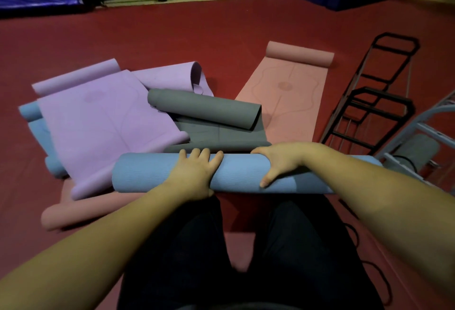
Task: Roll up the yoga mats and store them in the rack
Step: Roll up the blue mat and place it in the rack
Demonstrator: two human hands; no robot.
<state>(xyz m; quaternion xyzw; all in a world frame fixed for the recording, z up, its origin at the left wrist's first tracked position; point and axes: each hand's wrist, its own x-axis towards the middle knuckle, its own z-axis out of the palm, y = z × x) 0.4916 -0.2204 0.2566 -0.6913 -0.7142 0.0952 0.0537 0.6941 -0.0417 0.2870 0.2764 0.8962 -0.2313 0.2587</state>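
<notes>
Both hands, left hand [194, 174] and right hand [278, 162], curl over the rolled blue mat [236, 174] lying crosswise before the knees, black rack [369, 102] near its right end, red floor [172, 38] beyond.

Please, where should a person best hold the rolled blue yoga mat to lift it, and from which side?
Probably around the middle of the rolled blue yoga mat, from above. It lies crosswise before the person, and the left hand and right hand already rest on top there, apart, which should keep the long roll level and closed.
</notes>
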